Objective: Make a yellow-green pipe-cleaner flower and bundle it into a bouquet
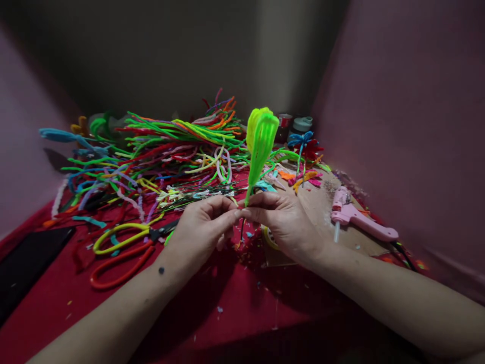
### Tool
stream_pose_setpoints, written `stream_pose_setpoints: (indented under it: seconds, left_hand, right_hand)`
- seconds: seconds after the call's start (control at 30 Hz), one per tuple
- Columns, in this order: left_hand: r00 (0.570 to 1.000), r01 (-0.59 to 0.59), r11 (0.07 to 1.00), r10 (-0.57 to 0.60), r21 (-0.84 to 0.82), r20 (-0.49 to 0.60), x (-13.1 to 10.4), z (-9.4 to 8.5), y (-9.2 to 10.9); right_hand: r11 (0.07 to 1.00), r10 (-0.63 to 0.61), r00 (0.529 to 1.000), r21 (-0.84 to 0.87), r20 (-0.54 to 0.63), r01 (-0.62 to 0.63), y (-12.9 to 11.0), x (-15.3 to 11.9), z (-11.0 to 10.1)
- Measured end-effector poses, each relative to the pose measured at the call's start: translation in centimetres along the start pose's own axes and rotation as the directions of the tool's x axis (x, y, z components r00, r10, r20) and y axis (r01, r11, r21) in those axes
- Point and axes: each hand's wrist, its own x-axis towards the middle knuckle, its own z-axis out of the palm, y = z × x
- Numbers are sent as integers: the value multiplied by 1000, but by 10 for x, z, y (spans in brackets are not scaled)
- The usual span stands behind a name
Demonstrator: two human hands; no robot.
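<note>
A pipe-cleaner flower [261, 139], with a bright green and yellow bud-shaped head, stands upright over the middle of the table. Both hands meet at the lower end of its green stem. My left hand [208, 222] is closed, thumb and forefinger pinching at the stem's base from the left. From the right, my right hand [286, 222] pinches the same spot, its thumb tip touching the left one. Below the fingertips a thin dark wire pokes out. What exactly lies between the fingertips is partly hidden.
Loose pipe cleaners [170, 136] in many colours are heaped at the back left. Scissors [123, 247] with yellow and red handles lie left of my hands, a black flat object [34, 258] farther left. A pink glue gun [358, 217] rests on cardboard [316, 202] at right.
</note>
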Motion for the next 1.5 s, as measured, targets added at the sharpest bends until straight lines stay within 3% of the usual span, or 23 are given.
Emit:
stream_pose_setpoints:
  seconds: [0.1,0.2,0.3,0.43,0.5,0.57,0.8,0.9,1.0,1.1,1.17,1.23,1.4,1.5]
  left_hand:
    - [974,-164,965,192,206,-122,-4,2,-2]
    - [879,-352,826,453,441,-148,-7,5,-8]
    - [768,-486,630,638,606,-48,-8,5,-14]
    - [631,-593,352,762,724,146,-6,4,-19]
    - [584,-602,260,789,755,194,-5,5,-21]
    - [563,-599,227,801,767,202,-5,5,-21]
    - [575,-583,225,793,780,201,-5,7,-25]
    - [614,-592,314,772,742,163,-5,8,-25]
    - [730,-551,561,682,617,32,-5,10,-21]
    - [869,-398,809,483,433,-105,-6,12,-15]
    - [911,-319,886,385,337,-148,-6,13,-13]
    - [895,-350,871,420,346,-151,-6,12,-15]
    - [709,-586,591,705,554,-2,-7,8,-24]
    - [684,-595,542,729,593,20,-8,7,-25]
  right_hand:
    - [997,15,999,70,-37,-12,0,0,2]
    - [996,-4,999,93,-36,7,1,1,3]
    - [990,2,999,143,-54,6,3,1,3]
    - [978,62,996,204,-65,-47,4,1,3]
    - [977,75,995,204,-63,-60,4,1,4]
    - [971,82,994,230,-72,-64,3,0,5]
    - [969,55,992,247,-109,-26,5,0,4]
    - [975,74,992,216,-98,-51,7,1,3]
    - [976,62,997,213,-45,-51,6,2,2]
    - [969,70,997,234,31,-75,4,2,2]
    - [971,97,995,217,39,-103,4,3,2]
    - [972,117,993,201,24,-119,6,4,1]
    - [993,26,1000,117,-15,-24,11,3,0]
    - [999,-54,998,4,-37,54,7,1,1]
